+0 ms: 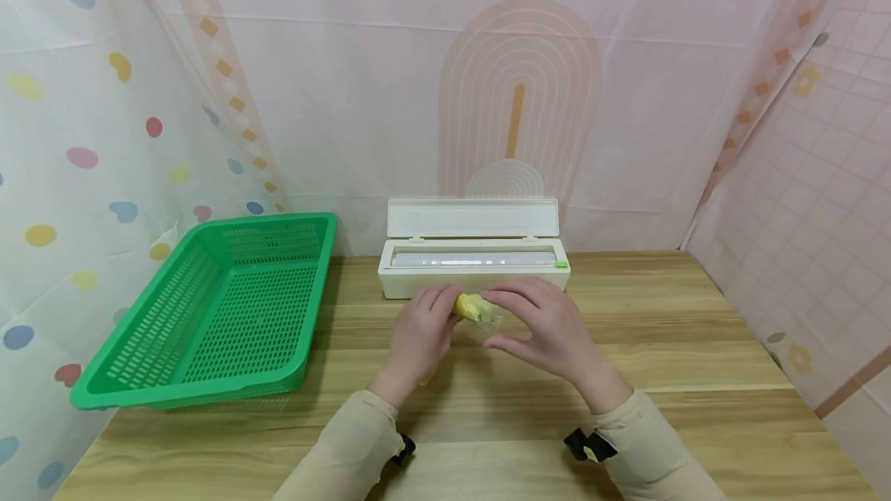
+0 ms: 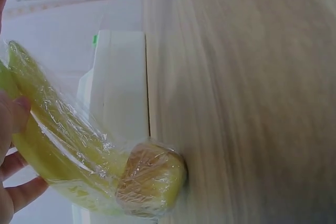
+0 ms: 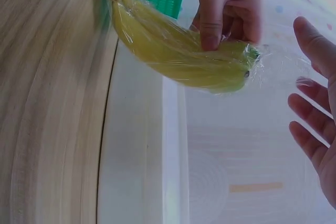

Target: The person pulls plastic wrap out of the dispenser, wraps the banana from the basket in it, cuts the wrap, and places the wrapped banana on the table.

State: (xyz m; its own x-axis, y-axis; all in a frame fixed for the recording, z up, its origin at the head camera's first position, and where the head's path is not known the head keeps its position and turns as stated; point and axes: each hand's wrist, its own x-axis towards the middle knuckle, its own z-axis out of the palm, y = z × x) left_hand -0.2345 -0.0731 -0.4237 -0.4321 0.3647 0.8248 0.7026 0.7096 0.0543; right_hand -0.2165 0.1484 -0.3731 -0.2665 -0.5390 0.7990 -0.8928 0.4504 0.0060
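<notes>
My left hand (image 1: 421,331) holds bananas (image 3: 173,51) wrapped in clear plastic film, thumb on one side and fingers on the other. In the left wrist view the joined stem end of the bananas (image 2: 152,179) points away from that hand, with film drawn tight over it. Loose film (image 3: 278,66) sticks out past the tips. Beside those tips my right hand (image 1: 550,323) has its thumb and fingers spread apart; in the right wrist view a gap separates it from the fruit. Just behind both hands stands a white cling film box (image 1: 411,284), its lid (image 1: 473,219) raised and a roll inside.
A green plastic basket (image 1: 306,331) with slotted sides stands on the left of the wooden table (image 1: 696,393). Patterned curtains (image 1: 348,99) hang behind the table and along both sides. A small green slider (image 1: 561,264) sits at the box's right end.
</notes>
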